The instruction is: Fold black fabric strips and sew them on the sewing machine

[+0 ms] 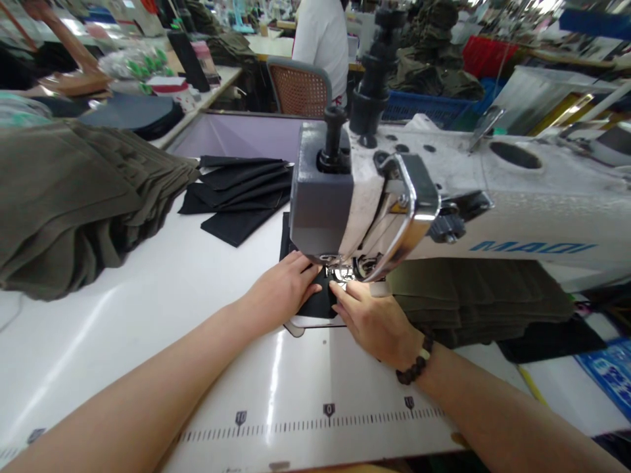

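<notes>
Under the needle area of a sewing machine [323, 197] lies a piece of black fabric [315, 306], partly hidden by the machine head. My left hand [288, 289] rests flat on the fabric's left side, fingers stretched toward the presser foot [331, 270]. On the right, my right hand [372, 318] touches the fabric's edge with extended fingertips, close to the foot. A dark beaded bracelet [417, 364] circles the right wrist. Neither hand is wrapped round anything.
Folded black pieces [241, 190] lie behind on the white table [221, 387]. Stacks of olive fabric stand at left [73, 190] and under the machine arm [473, 295]. A person in a white shirt [323, 43] is beyond, beside a chair [300, 85].
</notes>
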Motion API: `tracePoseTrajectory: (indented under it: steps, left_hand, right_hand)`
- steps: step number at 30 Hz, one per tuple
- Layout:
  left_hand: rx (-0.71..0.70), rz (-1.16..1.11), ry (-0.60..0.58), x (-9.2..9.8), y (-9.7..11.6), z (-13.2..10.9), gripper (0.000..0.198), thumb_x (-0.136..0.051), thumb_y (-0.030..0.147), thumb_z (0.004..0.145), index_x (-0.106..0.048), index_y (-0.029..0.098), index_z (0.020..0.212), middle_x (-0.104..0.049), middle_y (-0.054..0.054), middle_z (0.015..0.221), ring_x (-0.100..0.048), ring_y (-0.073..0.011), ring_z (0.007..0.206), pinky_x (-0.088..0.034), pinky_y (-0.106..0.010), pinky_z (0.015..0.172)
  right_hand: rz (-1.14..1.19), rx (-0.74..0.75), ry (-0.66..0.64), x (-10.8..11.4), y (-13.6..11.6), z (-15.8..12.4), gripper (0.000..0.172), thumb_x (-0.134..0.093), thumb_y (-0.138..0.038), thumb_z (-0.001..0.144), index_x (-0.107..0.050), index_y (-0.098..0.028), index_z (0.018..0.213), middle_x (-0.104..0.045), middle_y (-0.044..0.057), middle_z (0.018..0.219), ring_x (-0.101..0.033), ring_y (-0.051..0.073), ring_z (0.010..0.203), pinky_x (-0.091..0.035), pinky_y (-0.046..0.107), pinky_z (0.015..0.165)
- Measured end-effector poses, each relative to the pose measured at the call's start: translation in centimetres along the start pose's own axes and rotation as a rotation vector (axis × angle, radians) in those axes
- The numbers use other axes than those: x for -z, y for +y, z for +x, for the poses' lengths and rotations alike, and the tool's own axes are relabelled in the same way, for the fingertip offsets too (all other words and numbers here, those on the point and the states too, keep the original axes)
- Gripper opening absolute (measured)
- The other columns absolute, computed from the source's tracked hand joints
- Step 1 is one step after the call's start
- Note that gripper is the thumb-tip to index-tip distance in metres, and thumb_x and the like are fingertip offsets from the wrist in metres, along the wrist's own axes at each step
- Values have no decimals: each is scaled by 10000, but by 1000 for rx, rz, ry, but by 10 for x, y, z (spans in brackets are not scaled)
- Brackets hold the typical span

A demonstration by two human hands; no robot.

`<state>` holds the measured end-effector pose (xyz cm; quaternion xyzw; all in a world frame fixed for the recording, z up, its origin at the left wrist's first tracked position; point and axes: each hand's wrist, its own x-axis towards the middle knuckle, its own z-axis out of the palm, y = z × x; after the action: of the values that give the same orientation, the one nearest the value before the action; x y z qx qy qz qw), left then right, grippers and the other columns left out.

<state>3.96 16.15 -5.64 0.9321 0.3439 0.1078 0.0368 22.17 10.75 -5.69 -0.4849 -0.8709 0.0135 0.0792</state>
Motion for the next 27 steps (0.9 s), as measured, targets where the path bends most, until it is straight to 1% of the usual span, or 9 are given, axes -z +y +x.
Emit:
tracePoseTrajectory:
  steps: [5,9,11,13,15,16,18,22,27]
  left_hand:
    - [-12,1,31,-1,-2,1,208,-421,237,867,-549,117,979,-561,-111,983,-508,-235,977,-433,-347,817]
    - [-17,36,13,0,-1,-1,191,-425,210,865,-572,114,939,-576,-108,963,-534,-220,900,-438,-353,788]
    - [-74,29,-16,2,2,-5,185,-419,194,868,-584,127,917,-585,-90,965,-538,-209,882,-440,-349,781]
    - [-165,-9,-64,4,6,-9,195,-403,189,877,-591,139,896,-589,-69,982,-535,-195,881,-446,-334,773]
    - [-221,-42,-104,6,9,-13,212,-389,192,884,-593,137,880,-590,-58,981,-534,-185,867,-454,-321,760]
    - [-226,-47,-108,6,10,-14,215,-387,192,884,-594,132,877,-592,-57,972,-536,-182,852,-458,-318,750]
    - [-213,-46,-94,5,10,-14,219,-387,192,884,-596,124,886,-595,-57,955,-536,-181,843,-461,-314,749]
    - [-184,-51,-55,3,7,-9,232,-382,187,886,-600,109,904,-600,-62,922,-531,-186,880,-452,-308,797]
    - [-146,-36,-12,4,4,-2,175,-439,160,856,-606,110,877,-603,-69,903,-545,-189,869,-467,-298,774]
  right_hand:
    - [15,10,9,-1,1,0,293,-529,-229,841,-515,-148,1122,-607,61,892,-536,165,761,-331,280,588]
    - [31,13,49,-2,3,0,238,-529,-203,835,-551,-148,1066,-610,47,839,-524,157,714,-315,274,571]
    - [71,68,71,-2,5,-2,180,-516,-198,838,-586,-151,997,-603,32,773,-515,149,675,-315,270,575]
    - [115,157,93,-2,7,-3,150,-489,-201,849,-611,-153,922,-581,17,693,-504,142,632,-317,267,583]
    - [143,218,115,-2,9,-4,174,-455,-203,864,-622,-153,870,-558,8,642,-489,136,596,-316,265,587]
    - [146,225,125,-2,9,-5,190,-443,-206,871,-624,-152,856,-553,8,631,-484,134,587,-314,265,586]
    - [141,210,125,-2,9,-5,198,-437,-214,875,-624,-151,853,-560,13,641,-487,132,591,-310,262,587]
    - [96,126,96,-3,7,-3,182,-461,-233,867,-611,-153,931,-592,27,701,-510,136,621,-303,261,586]
    - [64,25,51,-4,4,0,190,-475,-228,861,-582,-158,1002,-606,39,759,-539,153,740,-318,256,628]
